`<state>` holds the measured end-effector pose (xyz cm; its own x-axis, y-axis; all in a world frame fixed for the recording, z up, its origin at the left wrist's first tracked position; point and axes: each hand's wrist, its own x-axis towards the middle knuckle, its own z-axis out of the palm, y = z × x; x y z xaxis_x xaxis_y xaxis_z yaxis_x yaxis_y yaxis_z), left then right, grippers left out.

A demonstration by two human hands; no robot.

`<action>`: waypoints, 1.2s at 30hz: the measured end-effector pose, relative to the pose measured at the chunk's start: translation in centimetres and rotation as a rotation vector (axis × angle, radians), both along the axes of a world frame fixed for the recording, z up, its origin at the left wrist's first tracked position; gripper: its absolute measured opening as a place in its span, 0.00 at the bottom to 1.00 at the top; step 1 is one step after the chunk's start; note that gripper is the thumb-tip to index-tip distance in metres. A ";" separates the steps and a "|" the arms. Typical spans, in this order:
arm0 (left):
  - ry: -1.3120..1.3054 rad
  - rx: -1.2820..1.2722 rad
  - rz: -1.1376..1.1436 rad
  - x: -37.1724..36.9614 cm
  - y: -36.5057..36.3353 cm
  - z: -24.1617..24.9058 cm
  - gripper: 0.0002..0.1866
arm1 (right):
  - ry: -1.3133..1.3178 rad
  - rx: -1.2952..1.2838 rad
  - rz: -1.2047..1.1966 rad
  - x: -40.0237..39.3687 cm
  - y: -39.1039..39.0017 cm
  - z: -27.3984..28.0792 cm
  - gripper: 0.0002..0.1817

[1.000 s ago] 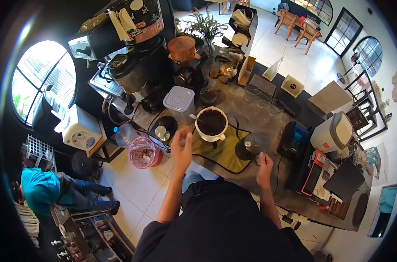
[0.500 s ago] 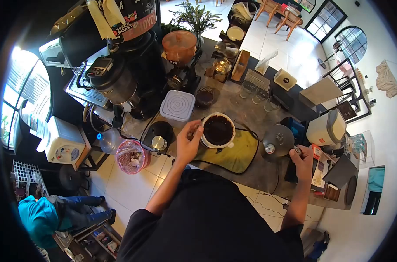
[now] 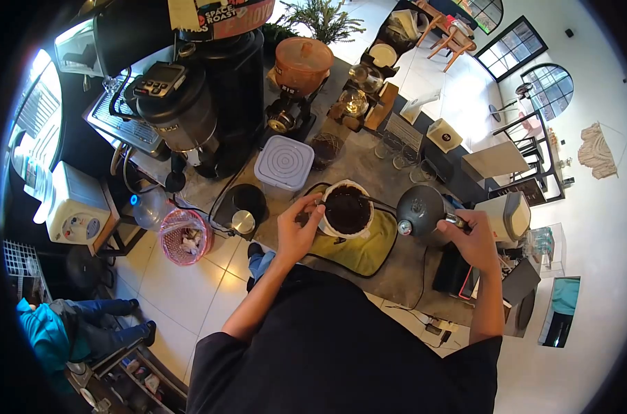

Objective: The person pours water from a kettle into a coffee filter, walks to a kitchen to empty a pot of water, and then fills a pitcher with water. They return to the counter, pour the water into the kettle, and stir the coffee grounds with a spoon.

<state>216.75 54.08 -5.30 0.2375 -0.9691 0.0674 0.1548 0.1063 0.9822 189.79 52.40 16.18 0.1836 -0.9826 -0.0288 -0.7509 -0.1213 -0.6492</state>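
A white pour-over dripper (image 3: 346,209) full of dark coffee grounds stands on a yellow-green cloth (image 3: 355,248) on the grey counter (image 3: 368,172). My left hand (image 3: 297,228) pinches a small spoon (image 3: 316,204) at the dripper's left rim. My right hand (image 3: 473,239) grips the handle of a dark gooseneck kettle (image 3: 419,211), held just right of the dripper with its thin spout reaching toward the rim.
A square lidded plastic tub (image 3: 281,163) and a round black scale (image 3: 241,205) sit left of the dripper. Grinders (image 3: 296,76) and a black machine (image 3: 189,117) line the back. Glasses (image 3: 403,148) stand behind. A pink bin (image 3: 183,237) is on the floor; a person in teal (image 3: 44,331) crouches lower left.
My left hand came down from the air to the spoon at the dripper's rim. My right hand took the kettle's handle and brought the kettle up toward the dripper.
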 end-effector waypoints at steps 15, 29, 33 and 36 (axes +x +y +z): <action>-0.085 -0.096 0.152 -0.3 -0.1 1.1 0.09 | 0.157 -0.039 0.184 2.9 -3.5 1.7 0.17; -0.120 -0.053 0.159 -0.3 -0.2 0.6 0.10 | 0.247 -0.077 0.287 5.3 -3.3 3.2 0.19; -0.101 -0.032 0.141 -0.2 -0.3 0.4 0.10 | 0.240 -0.058 0.289 5.4 -3.2 3.4 0.19; -0.099 -0.033 0.147 -0.2 -0.3 0.7 0.10 | 0.221 -0.041 0.320 5.4 -3.2 3.7 0.18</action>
